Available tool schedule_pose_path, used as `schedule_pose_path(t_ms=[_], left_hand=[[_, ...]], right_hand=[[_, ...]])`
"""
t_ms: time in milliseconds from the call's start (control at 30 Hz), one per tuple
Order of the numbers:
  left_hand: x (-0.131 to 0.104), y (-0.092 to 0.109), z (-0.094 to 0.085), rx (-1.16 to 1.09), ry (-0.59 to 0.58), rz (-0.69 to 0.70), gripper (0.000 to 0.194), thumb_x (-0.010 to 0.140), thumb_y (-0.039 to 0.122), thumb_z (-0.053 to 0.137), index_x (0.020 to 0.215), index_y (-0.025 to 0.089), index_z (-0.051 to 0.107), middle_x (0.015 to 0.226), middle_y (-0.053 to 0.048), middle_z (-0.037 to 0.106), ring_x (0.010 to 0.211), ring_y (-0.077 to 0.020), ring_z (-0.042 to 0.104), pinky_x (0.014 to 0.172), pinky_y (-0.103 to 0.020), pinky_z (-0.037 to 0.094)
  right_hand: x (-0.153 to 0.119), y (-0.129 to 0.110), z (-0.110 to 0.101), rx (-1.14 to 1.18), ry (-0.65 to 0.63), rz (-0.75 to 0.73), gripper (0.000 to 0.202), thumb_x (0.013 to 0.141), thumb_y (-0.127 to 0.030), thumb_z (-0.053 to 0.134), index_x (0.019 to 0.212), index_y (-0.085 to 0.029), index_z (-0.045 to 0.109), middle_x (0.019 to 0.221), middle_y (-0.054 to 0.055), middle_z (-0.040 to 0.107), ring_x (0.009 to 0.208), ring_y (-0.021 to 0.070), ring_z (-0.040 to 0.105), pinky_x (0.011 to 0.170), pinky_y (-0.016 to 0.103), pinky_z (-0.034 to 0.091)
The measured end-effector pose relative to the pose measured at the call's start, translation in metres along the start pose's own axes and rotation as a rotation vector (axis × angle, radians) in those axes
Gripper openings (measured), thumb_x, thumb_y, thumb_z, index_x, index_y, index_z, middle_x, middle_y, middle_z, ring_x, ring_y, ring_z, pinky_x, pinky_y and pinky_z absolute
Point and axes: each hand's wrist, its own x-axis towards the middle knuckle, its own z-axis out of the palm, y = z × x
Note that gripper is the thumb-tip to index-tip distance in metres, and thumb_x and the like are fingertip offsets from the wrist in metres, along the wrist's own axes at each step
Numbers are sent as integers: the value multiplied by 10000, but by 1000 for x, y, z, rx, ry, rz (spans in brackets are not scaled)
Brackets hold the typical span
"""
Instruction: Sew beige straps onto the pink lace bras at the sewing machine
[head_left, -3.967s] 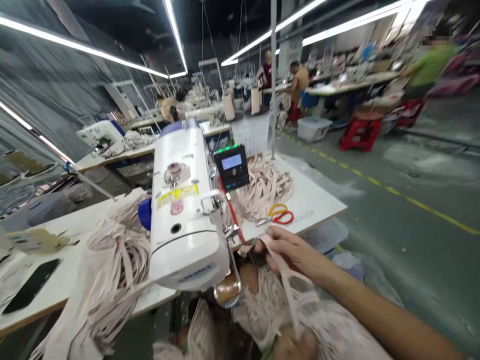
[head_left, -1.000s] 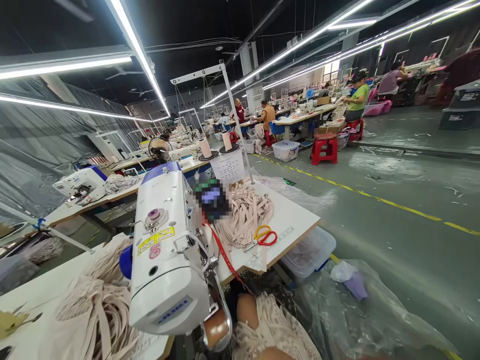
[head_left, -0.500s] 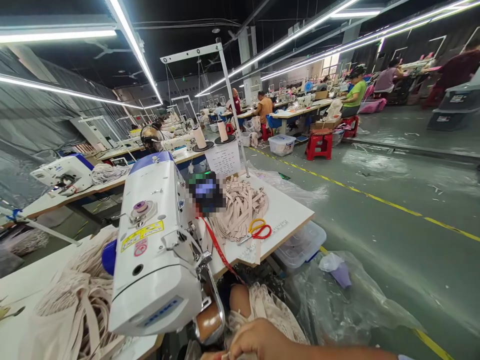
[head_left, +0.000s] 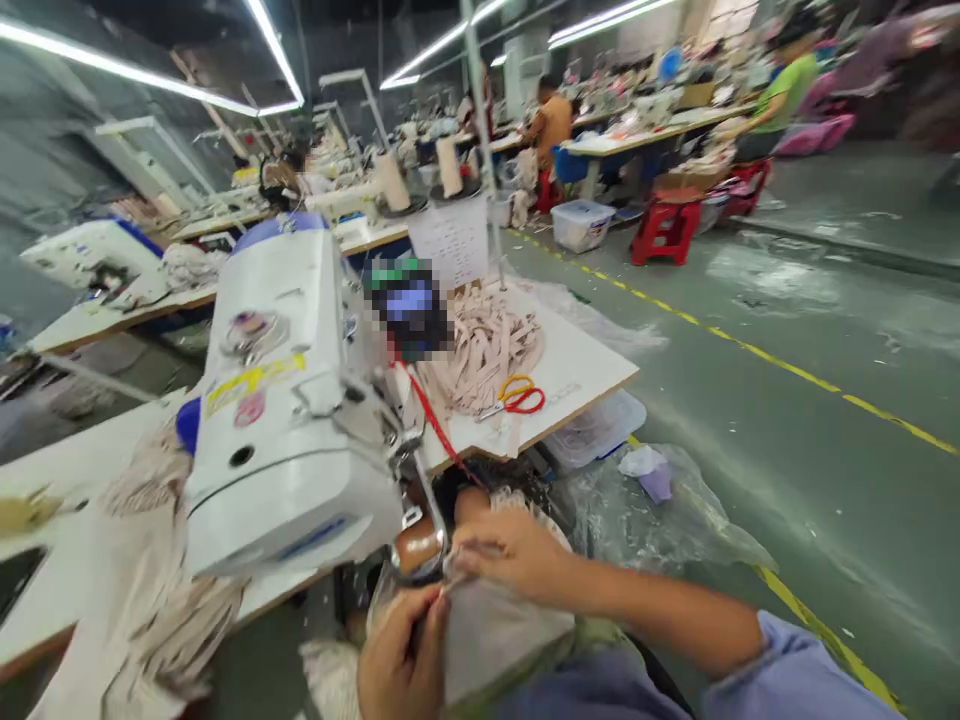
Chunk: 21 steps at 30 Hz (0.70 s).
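Over my lap, just in front of the sewing machine, my left hand (head_left: 403, 655) pinches the edge of a pale beige cloth (head_left: 491, 635) between thumb and fingers. Close by on the right, my right hand (head_left: 517, 560) is closed on the same cloth, which hangs below both hands. The white sewing machine (head_left: 277, 430) stands ahead of them, slightly blurred, its metal rod end near my fingertips. Scissors (head_left: 519, 396) with a red and a yellow handle lie on the white table (head_left: 585, 350), beside a heap of beige strips (head_left: 487, 350).
More beige fabric (head_left: 165, 560) spills over the table edge at the left. Two thread cones (head_left: 448, 165) stand behind the machine. A clear plastic bag (head_left: 682, 530) and a lidded bin (head_left: 592, 425) lie at the right on the floor. People sit at machines farther back.
The view has tilted down, so the machine and table appear higher. Both hands now show fully with the cloth, raised nearer the machine; before, mainly the right hand showed at the bottom edge.
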Motion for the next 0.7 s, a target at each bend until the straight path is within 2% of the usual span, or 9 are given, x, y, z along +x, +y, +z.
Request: schedule_pose_path(t_ms=[67,133,267,500,700], left_hand=[[0,14,-3,7,23,117,168,919,292,572,854,236,717,771,-22,755,652,-158,695,592,-229,544],[6,21,-7,-3,44,174,146,924,236,575,865,207,706,756,-19,756,652,-135,696,607,-200,525],[14,24,-15,-25,41,221,166,950,218,553,871,185,695,710,-15,744,608,-111,679,589,-179,504],[13,19,-22,-26,23,252,165,959,222,552,875,177,686,685,-4,733,579,-95,666,575,-161,487],[14,16,-23,-34,-2,270,151,962,205,545,888,171,672,683,2,722,572,-90,648,573,-163,466]], right_hand=[[8,-5,-7,-109,-69,30,439,946,-519,444,746,-178,636,738,20,654,670,126,553,655,218,433],[16,-6,-9,-171,-160,34,344,949,-433,476,767,-187,635,755,17,671,693,132,575,671,223,429],[20,-4,-7,-145,-269,16,237,925,-293,505,790,-186,669,731,-3,684,687,121,596,656,218,396],[25,-7,-4,-113,-378,133,217,892,-282,524,809,-180,697,755,-2,698,721,133,608,666,223,394],[29,-10,-8,-116,-498,139,213,873,-257,511,825,-183,705,702,-13,655,666,122,557,627,222,358]])
